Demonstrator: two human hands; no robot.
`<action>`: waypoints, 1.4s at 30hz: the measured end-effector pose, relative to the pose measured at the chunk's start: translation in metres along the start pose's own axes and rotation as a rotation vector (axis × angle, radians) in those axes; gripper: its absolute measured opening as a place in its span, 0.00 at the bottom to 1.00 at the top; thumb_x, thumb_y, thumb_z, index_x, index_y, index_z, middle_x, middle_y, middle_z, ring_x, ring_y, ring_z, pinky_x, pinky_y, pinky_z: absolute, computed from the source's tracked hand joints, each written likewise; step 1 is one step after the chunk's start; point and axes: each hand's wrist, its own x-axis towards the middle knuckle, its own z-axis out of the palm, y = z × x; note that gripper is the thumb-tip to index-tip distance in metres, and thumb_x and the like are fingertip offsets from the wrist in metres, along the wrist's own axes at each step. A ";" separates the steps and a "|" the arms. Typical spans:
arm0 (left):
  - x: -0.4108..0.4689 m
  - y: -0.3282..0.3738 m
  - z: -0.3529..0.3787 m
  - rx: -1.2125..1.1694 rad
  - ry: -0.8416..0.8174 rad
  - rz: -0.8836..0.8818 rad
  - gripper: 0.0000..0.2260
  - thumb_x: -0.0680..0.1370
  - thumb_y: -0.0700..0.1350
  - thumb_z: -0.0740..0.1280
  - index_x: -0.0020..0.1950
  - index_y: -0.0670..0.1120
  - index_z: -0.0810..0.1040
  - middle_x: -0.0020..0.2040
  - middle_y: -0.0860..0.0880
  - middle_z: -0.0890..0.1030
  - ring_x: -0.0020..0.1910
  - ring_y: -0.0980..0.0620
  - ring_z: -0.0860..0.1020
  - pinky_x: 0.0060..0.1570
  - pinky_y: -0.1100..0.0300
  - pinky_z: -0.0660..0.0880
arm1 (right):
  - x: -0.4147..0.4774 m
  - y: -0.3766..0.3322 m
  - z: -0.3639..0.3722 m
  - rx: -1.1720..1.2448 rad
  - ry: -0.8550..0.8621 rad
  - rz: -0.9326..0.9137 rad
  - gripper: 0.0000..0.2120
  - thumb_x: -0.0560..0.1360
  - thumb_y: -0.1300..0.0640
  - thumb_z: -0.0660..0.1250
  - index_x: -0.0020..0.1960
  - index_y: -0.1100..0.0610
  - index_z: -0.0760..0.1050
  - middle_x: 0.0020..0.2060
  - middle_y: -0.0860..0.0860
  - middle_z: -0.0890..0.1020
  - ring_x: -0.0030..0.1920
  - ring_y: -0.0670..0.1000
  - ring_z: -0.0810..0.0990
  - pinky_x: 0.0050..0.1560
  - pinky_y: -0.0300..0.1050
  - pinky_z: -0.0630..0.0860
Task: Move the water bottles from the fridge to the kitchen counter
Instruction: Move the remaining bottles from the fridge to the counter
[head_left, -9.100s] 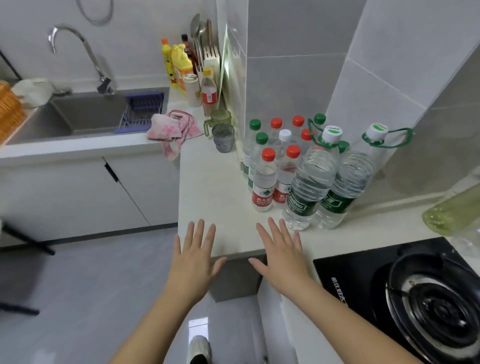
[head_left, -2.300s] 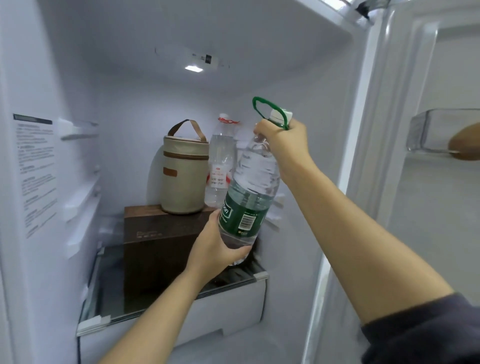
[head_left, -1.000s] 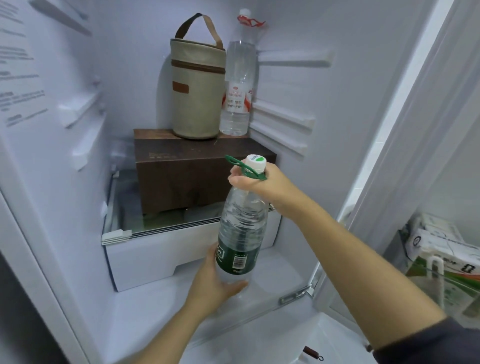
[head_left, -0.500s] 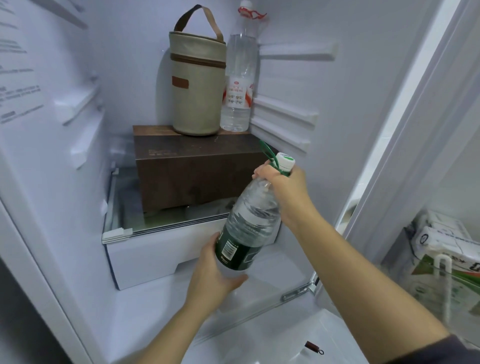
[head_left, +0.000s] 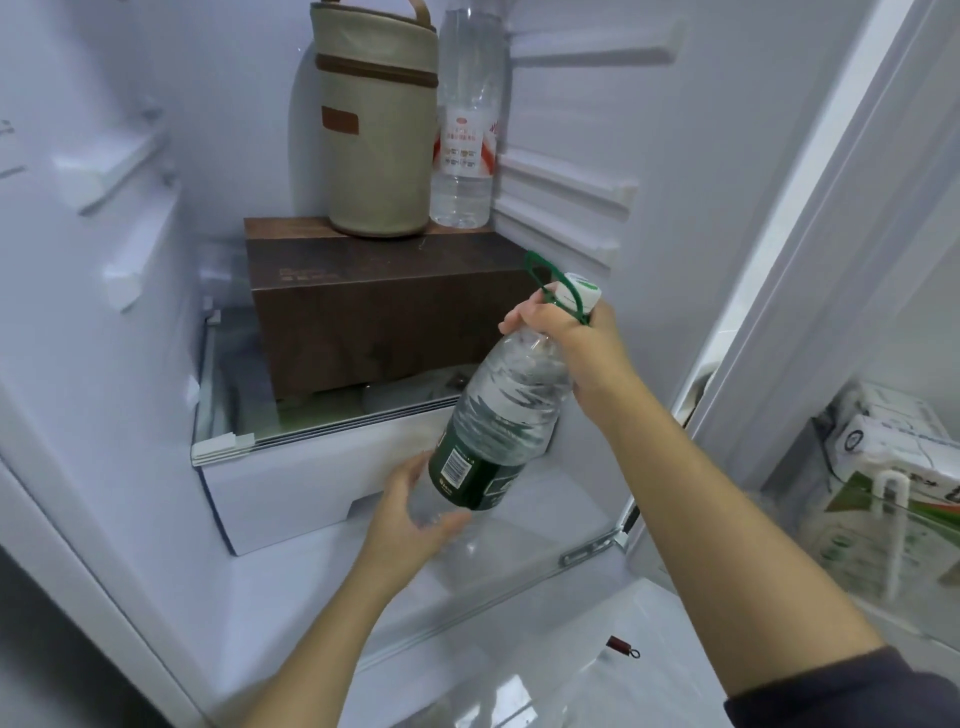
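Green-label bottle (head_left: 493, 431) was inside fridge (head_left: 104, 415), right grip (head_left: 576, 338) round neck, left grip (head_left: 410, 514) cupping base; red-label bottle (head_left: 465, 140) top-centre unfetched.

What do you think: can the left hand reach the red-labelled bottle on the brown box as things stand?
Probably not yet: the left hand cups the base of the green-labelled bottle, which the right hand grips at the neck. Otherwise nothing stands before the red-labelled bottle.
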 end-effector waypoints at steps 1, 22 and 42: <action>-0.003 -0.004 0.001 -0.092 0.073 -0.051 0.28 0.69 0.60 0.72 0.67 0.54 0.70 0.62 0.59 0.75 0.63 0.58 0.74 0.52 0.67 0.71 | -0.005 0.002 -0.003 0.003 0.035 -0.010 0.16 0.77 0.66 0.66 0.33 0.52 0.76 0.37 0.53 0.85 0.45 0.52 0.84 0.46 0.39 0.76; -0.043 0.011 0.042 -0.734 0.342 -0.399 0.13 0.79 0.47 0.65 0.61 0.44 0.79 0.54 0.45 0.83 0.55 0.46 0.80 0.52 0.54 0.77 | -0.136 -0.004 -0.071 0.230 0.368 -0.228 0.01 0.70 0.64 0.65 0.40 0.60 0.75 0.35 0.49 0.84 0.46 0.56 0.84 0.55 0.48 0.81; -0.249 0.081 0.219 -0.924 -0.296 -0.417 0.12 0.74 0.52 0.63 0.50 0.47 0.80 0.51 0.45 0.82 0.49 0.46 0.80 0.48 0.51 0.76 | -0.367 -0.045 -0.271 0.289 0.748 -0.113 0.09 0.65 0.62 0.63 0.30 0.53 0.79 0.34 0.51 0.83 0.45 0.53 0.82 0.51 0.50 0.77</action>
